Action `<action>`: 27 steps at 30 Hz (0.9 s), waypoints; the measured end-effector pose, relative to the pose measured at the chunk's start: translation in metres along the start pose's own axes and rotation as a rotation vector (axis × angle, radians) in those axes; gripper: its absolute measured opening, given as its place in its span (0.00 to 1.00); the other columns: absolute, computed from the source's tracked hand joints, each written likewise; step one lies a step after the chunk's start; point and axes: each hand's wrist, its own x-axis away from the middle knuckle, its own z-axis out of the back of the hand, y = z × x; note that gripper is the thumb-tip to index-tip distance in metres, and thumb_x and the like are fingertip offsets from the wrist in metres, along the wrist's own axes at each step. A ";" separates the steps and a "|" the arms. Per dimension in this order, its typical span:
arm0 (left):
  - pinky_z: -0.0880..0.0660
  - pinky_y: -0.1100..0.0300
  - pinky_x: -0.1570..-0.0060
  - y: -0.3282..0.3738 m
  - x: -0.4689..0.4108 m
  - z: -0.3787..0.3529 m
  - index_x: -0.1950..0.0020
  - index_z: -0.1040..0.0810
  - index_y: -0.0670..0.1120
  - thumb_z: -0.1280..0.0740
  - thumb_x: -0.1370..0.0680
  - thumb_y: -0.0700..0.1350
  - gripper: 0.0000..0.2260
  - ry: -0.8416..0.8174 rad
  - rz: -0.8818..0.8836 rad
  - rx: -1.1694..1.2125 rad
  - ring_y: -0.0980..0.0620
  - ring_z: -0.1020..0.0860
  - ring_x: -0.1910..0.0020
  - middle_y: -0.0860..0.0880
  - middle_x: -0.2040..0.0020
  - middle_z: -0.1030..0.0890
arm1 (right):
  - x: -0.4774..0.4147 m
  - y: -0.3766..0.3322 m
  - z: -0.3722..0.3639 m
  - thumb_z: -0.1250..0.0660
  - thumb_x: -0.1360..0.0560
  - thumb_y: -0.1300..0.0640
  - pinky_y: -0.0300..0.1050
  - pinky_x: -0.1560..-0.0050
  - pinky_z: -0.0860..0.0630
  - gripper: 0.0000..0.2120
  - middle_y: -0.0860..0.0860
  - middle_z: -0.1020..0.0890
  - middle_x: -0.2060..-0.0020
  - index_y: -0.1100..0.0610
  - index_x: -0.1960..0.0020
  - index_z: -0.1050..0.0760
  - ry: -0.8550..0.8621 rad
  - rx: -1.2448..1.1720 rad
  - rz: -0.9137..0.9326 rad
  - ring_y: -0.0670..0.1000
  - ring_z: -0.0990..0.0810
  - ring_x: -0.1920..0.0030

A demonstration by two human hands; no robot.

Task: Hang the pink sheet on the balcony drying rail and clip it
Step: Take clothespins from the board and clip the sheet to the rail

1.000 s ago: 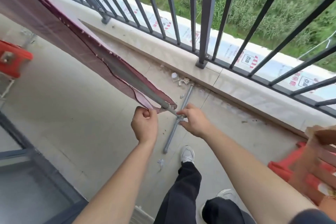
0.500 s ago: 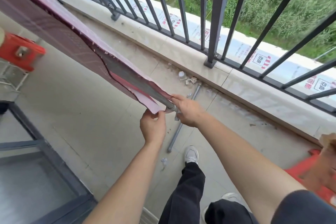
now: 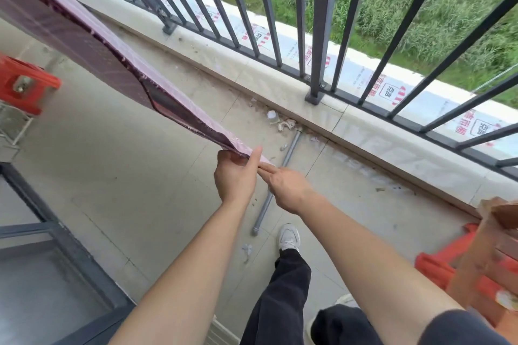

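At centre, pink sheet (image 3: pixel 70 28) now covers the rail end, bare before; left hand (image 3: pixel 235 173) grips its corner, right hand (image 3: pixel 286 185) flat-fingered, touching the edge. Clipping likely next.

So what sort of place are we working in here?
Probably an upper-floor balcony: a dark metal railing on a stone kerb, a bare tiled floor, and grass below, seen through the bars. The pink sheet hangs stretched above the floor.

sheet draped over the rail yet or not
Draped: the sheet hangs in two layers from a straight ridge, left hand gripping its end.
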 end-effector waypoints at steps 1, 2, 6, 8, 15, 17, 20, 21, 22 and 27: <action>0.29 0.60 0.54 0.000 -0.005 -0.002 0.48 0.22 0.45 0.29 0.27 0.54 0.14 0.045 0.012 -0.004 0.51 0.20 0.53 0.51 0.53 0.16 | 0.002 0.001 -0.001 0.37 0.26 0.68 0.45 0.56 0.27 0.32 0.43 0.35 0.25 0.51 0.25 0.37 0.009 -0.006 0.003 0.55 0.24 0.41; 0.28 0.60 0.53 0.001 -0.008 -0.003 0.48 0.21 0.44 0.31 0.26 0.51 0.12 0.081 0.035 0.020 0.47 0.19 0.49 0.48 0.51 0.16 | 0.004 0.004 -0.003 0.37 0.26 0.68 0.47 0.52 0.24 0.26 0.46 0.30 0.28 0.54 0.29 0.31 0.009 -0.015 -0.001 0.56 0.23 0.40; 0.32 0.63 0.54 0.002 -0.006 -0.004 0.47 0.21 0.43 0.32 0.26 0.44 0.10 0.102 0.058 0.064 0.44 0.20 0.47 0.45 0.48 0.17 | 0.029 0.021 -0.013 0.33 0.24 0.61 0.51 0.42 0.25 0.17 0.57 0.22 0.39 0.59 0.36 0.25 -0.017 -0.241 -0.285 0.59 0.23 0.39; 0.33 0.62 0.56 -0.001 -0.003 -0.006 0.48 0.22 0.42 0.33 0.26 0.44 0.10 0.095 0.043 0.038 0.44 0.20 0.49 0.45 0.50 0.17 | 0.045 0.034 -0.016 0.29 0.26 0.56 0.49 0.48 0.25 0.14 0.57 0.19 0.46 0.58 0.41 0.22 0.042 -0.406 -0.501 0.60 0.22 0.42; 0.21 0.51 0.50 -0.011 -0.009 -0.017 0.59 0.22 0.46 0.34 0.31 0.50 0.09 0.031 0.136 0.167 0.45 0.19 0.54 0.49 0.59 0.16 | 0.077 0.059 -0.007 0.23 0.30 0.51 0.46 0.43 0.23 0.22 0.51 0.16 0.48 0.53 0.37 0.20 0.305 -0.769 -0.845 0.52 0.18 0.48; 0.21 0.55 0.53 -0.013 -0.010 -0.013 0.63 0.22 0.47 0.32 0.31 0.48 0.05 -0.021 0.153 0.210 0.47 0.18 0.57 0.52 0.63 0.16 | 0.075 0.059 -0.012 0.22 0.31 0.54 0.48 0.41 0.23 0.22 0.52 0.16 0.49 0.56 0.38 0.20 0.374 -0.920 -0.910 0.52 0.17 0.49; 0.22 0.55 0.58 -0.010 -0.014 -0.002 0.68 0.22 0.47 0.30 0.31 0.42 0.06 -0.111 0.206 0.225 0.46 0.17 0.61 0.52 0.68 0.18 | 0.068 0.047 -0.019 0.22 0.30 0.58 0.47 0.46 0.20 0.20 0.56 0.16 0.54 0.62 0.40 0.20 0.454 -1.379 -1.007 0.52 0.18 0.57; 0.21 0.55 0.58 -0.007 -0.016 0.002 0.68 0.22 0.46 0.30 0.31 0.41 0.06 -0.149 0.221 0.222 0.47 0.17 0.61 0.50 0.67 0.18 | 0.065 0.040 -0.018 0.23 0.29 0.58 0.44 0.50 0.19 0.18 0.56 0.17 0.56 0.63 0.43 0.21 0.464 -1.578 -1.016 0.51 0.19 0.59; 0.22 0.56 0.59 -0.006 -0.019 0.006 0.66 0.21 0.46 0.29 0.30 0.40 0.05 -0.196 0.228 0.215 0.49 0.17 0.61 0.49 0.64 0.17 | 0.062 0.032 -0.016 0.23 0.29 0.58 0.42 0.53 0.19 0.15 0.57 0.17 0.57 0.64 0.46 0.20 0.451 -1.753 -1.014 0.51 0.20 0.60; 0.23 0.59 0.61 -0.003 -0.032 0.020 0.45 0.18 0.44 0.28 0.27 0.44 0.12 -0.380 0.236 0.151 0.54 0.15 0.54 0.49 0.52 0.14 | 0.044 0.001 -0.018 0.25 0.26 0.54 0.36 0.63 0.23 0.14 0.54 0.18 0.54 0.59 0.44 0.20 0.189 -2.140 -0.967 0.48 0.20 0.61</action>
